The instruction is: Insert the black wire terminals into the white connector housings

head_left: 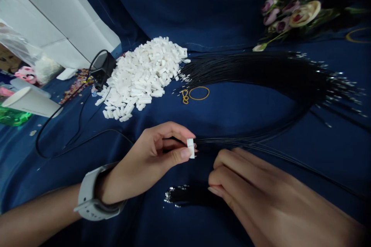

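My left hand (162,150), with a grey watch on its wrist, pinches a small white plastic connector housing (190,148) between thumb and fingertips. Several thin black wires (220,139) run rightward from behind those fingers; whether they are held there I cannot tell. Just to the right, my right hand (246,181) is closed with its fingers curled in, and whatever it grips is hidden. Below the two hands lies a bundle of black wires with shiny metal tips (176,196), partly covered by my right hand.
A heap of white connector housings (147,71) lies beyond my left hand. A thick bunch of black wires (255,69) stretches right from it. Rubber bands (199,93), artificial flowers (292,17), a paper cup (31,102) and a black cable (43,139) rest on the blue cloth.
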The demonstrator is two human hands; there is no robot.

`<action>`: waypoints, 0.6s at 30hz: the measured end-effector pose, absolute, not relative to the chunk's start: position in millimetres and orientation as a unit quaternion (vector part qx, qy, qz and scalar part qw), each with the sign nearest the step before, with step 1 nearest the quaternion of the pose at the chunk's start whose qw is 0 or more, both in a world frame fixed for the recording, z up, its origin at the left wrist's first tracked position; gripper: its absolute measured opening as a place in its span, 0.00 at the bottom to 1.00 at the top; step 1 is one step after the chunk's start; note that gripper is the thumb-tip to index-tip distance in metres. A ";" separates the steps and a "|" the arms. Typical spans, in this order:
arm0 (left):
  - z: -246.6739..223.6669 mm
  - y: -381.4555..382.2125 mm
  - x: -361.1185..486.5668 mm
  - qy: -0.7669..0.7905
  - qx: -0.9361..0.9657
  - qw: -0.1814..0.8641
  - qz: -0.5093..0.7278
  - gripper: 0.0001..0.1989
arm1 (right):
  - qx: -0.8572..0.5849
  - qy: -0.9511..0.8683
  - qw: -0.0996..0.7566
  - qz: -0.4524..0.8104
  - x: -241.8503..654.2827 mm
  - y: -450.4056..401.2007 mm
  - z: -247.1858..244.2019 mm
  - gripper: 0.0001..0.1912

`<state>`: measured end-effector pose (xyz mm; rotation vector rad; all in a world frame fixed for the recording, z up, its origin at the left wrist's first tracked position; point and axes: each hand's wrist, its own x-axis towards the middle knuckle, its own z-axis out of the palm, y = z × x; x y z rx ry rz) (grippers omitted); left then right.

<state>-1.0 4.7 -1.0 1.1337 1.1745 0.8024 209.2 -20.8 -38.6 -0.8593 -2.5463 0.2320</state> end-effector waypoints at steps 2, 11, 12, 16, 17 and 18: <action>-0.5 4.8 0.1 0.511 0.480 0.620 0.352 0.09 | -0.316 -0.925 0.203 0.049 212.2 -23.1 -39.8 0.07; -4.8 3.7 -3.8 0.507 0.420 0.647 0.384 0.06 | -0.305 -0.920 0.243 0.026 211.1 -21.4 -32.6 0.07; -4.2 3.6 -3.8 0.505 0.413 0.652 0.385 0.06 | -0.309 -0.920 0.242 0.015 211.1 -20.1 -31.2 0.08; -1.2 4.0 -2.7 0.500 0.387 0.669 0.390 0.06 | -0.339 -0.915 0.219 0.009 215.2 -11.0 -25.7 0.09; -0.8 4.2 -2.5 0.500 0.382 0.671 0.392 0.06 | -0.354 -0.912 0.205 0.019 217.0 -8.8 -25.5 0.08; -0.7 4.3 -2.4 0.499 0.377 0.674 0.393 0.06 | -0.367 -0.908 0.198 0.028 218.9 -7.0 -26.1 0.08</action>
